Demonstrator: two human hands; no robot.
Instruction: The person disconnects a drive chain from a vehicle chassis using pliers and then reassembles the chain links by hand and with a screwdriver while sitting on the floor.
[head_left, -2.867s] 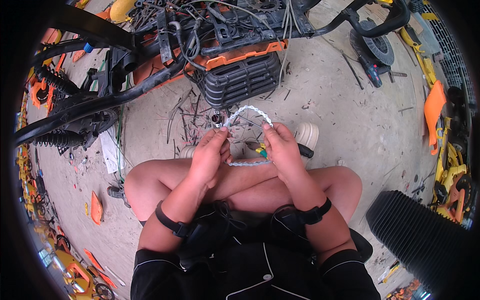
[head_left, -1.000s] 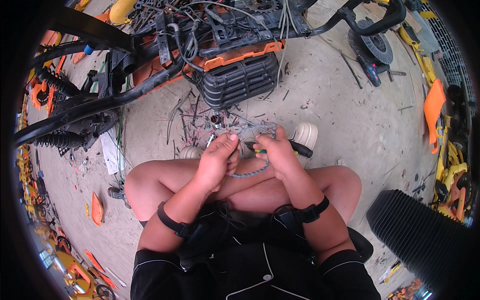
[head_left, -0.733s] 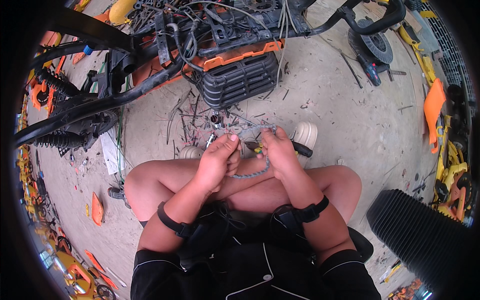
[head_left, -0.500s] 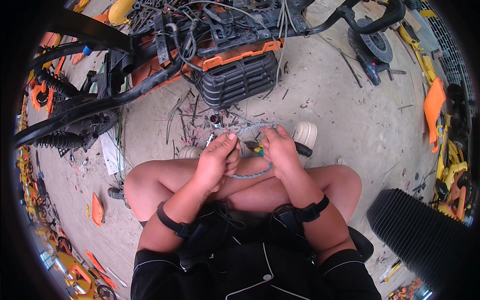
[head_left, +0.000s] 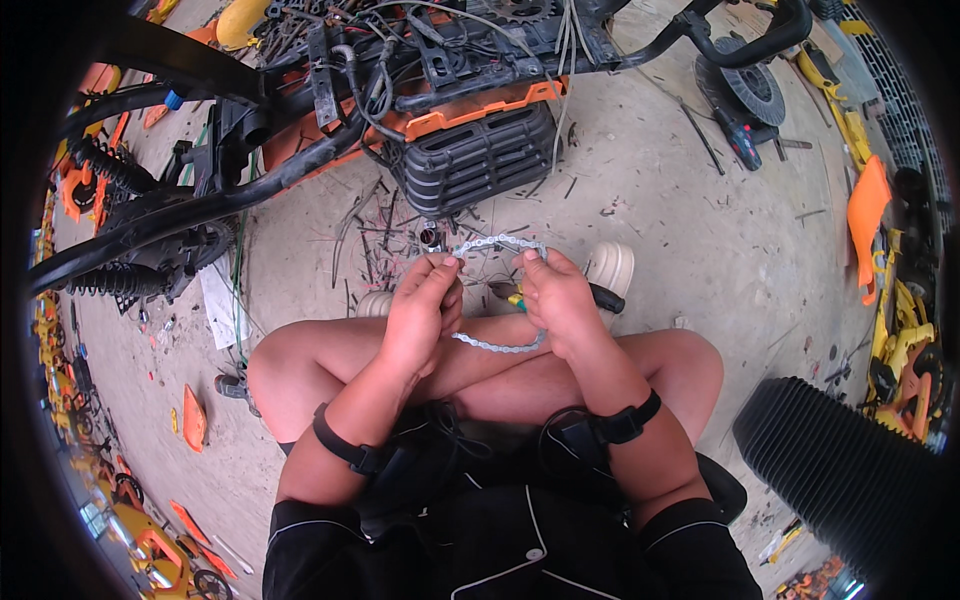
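Observation:
A silver-grey roller chain (head_left: pixel 500 240) forms a loop between my two hands, above my crossed legs. My left hand (head_left: pixel 425 300) pinches it on the left with thumb and fingers closed. On the right side my right hand (head_left: pixel 557 297) grips it in the same way. The far run of the chain arches up between the fingertips, and the near run sags below my palms. Yellow-green-handled pliers (head_left: pixel 516 299) lie just beyond my right fingers, partly hidden. Past my left hand, a small metal fitting (head_left: pixel 431 237) rests on the floor.
Ahead stands a vehicle frame (head_left: pixel 180 222) with a black slatted grille (head_left: pixel 480 160), orange panels and loose wires. Cut bits of wire and tie litter the concrete. A power tool (head_left: pixel 740 140) lies at the far right by a disc. A ribbed black object (head_left: pixel 830 470) is near right.
The chain has turned in my hands, so its links now show flat and bright instead of edge-on. My left hand has shifted slightly, and both hands keep hold.

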